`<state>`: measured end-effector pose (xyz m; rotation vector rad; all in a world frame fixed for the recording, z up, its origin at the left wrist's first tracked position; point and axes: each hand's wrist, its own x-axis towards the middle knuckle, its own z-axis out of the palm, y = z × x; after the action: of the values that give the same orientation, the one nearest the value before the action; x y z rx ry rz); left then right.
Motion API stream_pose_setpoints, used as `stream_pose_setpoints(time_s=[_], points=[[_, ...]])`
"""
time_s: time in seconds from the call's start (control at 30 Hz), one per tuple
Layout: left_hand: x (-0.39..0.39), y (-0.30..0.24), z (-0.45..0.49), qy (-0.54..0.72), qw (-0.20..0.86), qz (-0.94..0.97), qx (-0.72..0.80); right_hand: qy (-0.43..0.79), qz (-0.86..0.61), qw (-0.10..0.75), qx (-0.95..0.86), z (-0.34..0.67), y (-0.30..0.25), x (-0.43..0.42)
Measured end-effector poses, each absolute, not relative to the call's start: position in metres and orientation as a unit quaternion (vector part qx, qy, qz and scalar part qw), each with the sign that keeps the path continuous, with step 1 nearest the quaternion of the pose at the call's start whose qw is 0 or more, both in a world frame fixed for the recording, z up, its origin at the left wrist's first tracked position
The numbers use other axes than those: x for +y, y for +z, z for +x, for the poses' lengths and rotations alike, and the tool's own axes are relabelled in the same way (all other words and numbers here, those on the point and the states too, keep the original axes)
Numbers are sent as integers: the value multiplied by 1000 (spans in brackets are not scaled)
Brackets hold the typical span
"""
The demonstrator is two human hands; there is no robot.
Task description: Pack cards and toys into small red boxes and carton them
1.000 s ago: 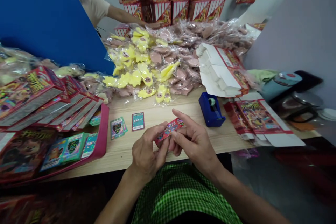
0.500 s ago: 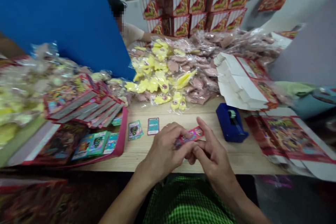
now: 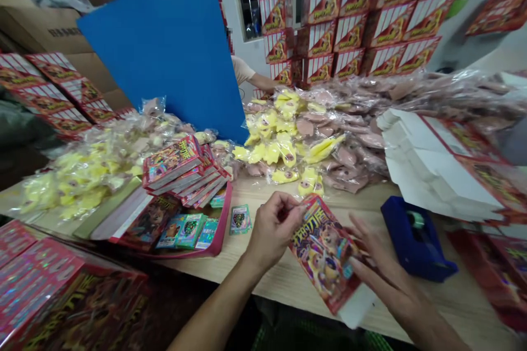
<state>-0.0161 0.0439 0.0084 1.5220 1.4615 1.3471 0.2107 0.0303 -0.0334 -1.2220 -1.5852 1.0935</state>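
Observation:
My left hand (image 3: 274, 227) pinches the top edge of a red printed carton (image 3: 323, 255) with cartoon animals on its face, held tilted above the wooden table (image 3: 263, 277). My right hand (image 3: 376, 271) lies along the carton's right side, fingers stretched against its lower edge and back. A small green card (image 3: 240, 219) lies on the table just left of my left hand.
A pink tray (image 3: 214, 241) with stacked red cartons and green cards stands at left. A blue tape dispenser (image 3: 414, 238) sits at right, by flat white cartons (image 3: 444, 170). Bagged yellow and pink toys (image 3: 304, 137) pile behind. Another person's arm (image 3: 257, 81) shows beyond the blue board (image 3: 173, 49).
The small red card my hands held earlier is gone from sight; they now hold a large red carton. My view has swung left and up.

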Motion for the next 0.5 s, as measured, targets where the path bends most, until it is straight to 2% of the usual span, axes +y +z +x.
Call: stream_pose_setpoints(time_s=[0.07,0.13,0.3,0.5], points=[[71,1,-19,518,338,504,602,542,-451,388,-593,214,-46,39],[106,-7,-28,525,296,434,669,583,-455,385,-553,216,-63,47],[193,-29,-64,505,164,255,808,521,-508,476,-494,216,-98,50],[245,-47,-77,487,109,239,833,522,-486,465,-524,203,-93,42]])
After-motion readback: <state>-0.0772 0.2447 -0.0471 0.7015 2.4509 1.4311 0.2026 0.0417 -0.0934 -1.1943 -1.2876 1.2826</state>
